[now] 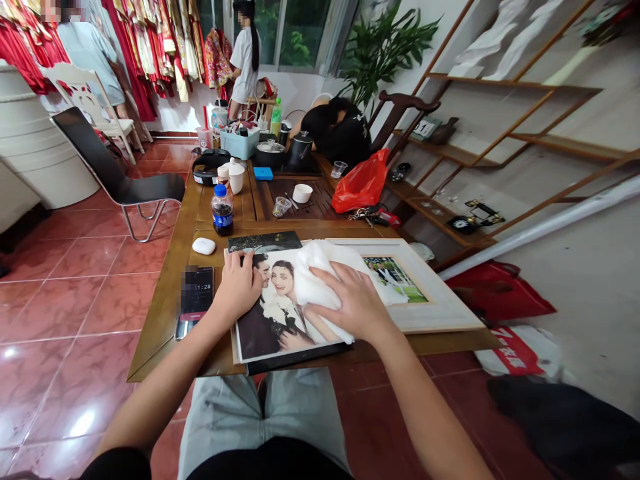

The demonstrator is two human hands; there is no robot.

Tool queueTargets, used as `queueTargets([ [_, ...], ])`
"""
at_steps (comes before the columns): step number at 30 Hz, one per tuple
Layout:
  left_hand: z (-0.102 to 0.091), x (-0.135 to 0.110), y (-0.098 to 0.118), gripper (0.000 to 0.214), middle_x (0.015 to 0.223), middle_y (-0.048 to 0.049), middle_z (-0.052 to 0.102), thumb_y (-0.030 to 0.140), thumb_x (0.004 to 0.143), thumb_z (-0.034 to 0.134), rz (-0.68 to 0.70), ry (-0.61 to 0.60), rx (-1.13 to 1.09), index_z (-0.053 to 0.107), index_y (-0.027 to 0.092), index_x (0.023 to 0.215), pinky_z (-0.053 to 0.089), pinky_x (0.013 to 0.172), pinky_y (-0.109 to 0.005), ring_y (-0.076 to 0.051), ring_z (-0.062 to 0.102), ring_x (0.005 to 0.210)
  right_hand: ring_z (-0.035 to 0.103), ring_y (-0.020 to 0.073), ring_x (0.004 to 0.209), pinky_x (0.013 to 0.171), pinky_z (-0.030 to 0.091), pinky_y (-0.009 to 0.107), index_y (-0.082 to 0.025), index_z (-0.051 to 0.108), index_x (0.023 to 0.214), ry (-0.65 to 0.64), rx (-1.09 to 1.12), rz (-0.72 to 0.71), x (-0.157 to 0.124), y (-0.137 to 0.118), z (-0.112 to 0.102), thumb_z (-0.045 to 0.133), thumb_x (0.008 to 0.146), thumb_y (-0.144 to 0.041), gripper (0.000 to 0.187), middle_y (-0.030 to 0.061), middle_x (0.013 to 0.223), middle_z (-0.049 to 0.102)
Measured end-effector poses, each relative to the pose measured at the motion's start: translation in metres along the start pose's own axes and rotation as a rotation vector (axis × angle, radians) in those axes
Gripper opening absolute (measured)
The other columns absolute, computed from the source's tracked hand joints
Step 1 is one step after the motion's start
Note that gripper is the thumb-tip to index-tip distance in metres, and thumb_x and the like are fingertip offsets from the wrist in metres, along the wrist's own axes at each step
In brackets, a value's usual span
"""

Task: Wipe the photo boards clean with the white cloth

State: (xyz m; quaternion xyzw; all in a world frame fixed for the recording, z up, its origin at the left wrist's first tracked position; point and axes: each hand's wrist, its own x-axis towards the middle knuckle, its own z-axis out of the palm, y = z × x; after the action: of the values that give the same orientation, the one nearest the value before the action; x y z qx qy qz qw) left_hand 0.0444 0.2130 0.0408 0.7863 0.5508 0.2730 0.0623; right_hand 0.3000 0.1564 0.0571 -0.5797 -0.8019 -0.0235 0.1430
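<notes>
Fingers [320,273] on white cloth [313,267], over photo [270,313]

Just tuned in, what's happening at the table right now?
A seated person is working on a large wedding photo print lying flat at the near edge of a wooden table. The left hand presses flat on the print's left part, steadying it. The right hand lies on a white cloth spread over the print's right side. A white picture frame lies just to the right, a phone to the left. Other people stand farther back.
</notes>
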Motion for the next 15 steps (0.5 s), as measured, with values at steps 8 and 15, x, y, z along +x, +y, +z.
queueTargets([
  [8,0.001,0.000,-0.001,0.042,0.125,-0.0189,0.053,0.019,0.096,0.043,0.015,0.013,-0.003,0.053,0.008,0.135,0.039,0.114,-0.056,-0.034,0.049,0.128,0.047,0.0377,0.130,0.102,0.039,0.055,-0.025,0.054,0.145,-0.030,-0.027,-0.001,0.017,-0.003,-0.004,0.058,0.089,-0.061,0.067,0.0178,0.140,0.055],
  [15,0.000,0.001,0.001,0.041,0.126,-0.0200,0.052,0.018,0.096,0.044,0.007,0.005,-0.012,0.052,0.007,0.134,0.041,0.112,-0.055,-0.034,0.049,0.128,0.038,0.0383,0.140,0.110,0.030,0.056,-0.027,0.050,0.149,-0.167,0.040,-0.251,0.054,-0.027,-0.005,0.068,0.084,-0.057,0.074,0.0181,0.150,0.048],
])
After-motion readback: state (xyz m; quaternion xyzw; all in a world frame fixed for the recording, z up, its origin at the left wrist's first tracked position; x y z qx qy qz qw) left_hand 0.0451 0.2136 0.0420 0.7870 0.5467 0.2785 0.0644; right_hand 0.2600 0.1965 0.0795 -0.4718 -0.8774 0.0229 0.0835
